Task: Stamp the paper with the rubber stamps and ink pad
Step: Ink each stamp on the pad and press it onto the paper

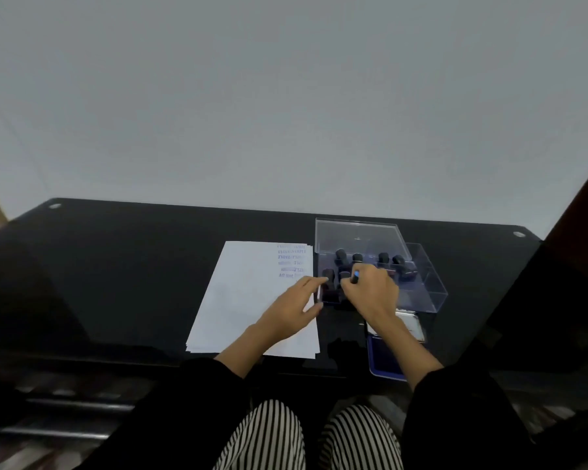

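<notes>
Curled round a stamp [355,277] inside the box [431,293], the right hand [370,295] gripped it, a blue-stained end showing above the knuckles. The left hand [291,312] lay loose with straight fingers on the paper's right edge. Its fingertips touched the box's near-left corner, apparently to steady it.

The step looked like choosing a stamp, though I could not tell whether it was being lifted out or set back. If lifted, it would next need inking on the pad [382,354], which sat open at 6 o'clock from that hand, nearest the table [133,266] edge, with its tin lid [413,325] folded back. The right forearm lay across the pad, so the arm would have to draw back first.

At 9 o'clock from the box lay the paper [245,300], a small stack with blue prints [292,262] in its far-right corner and bare space nearer for the next mark.

Farther off, other stamps [341,256] crowded round the gripped one. The box wall and the upright clear cover [357,235] at 12 o'clock hemmed in the way out.
</notes>
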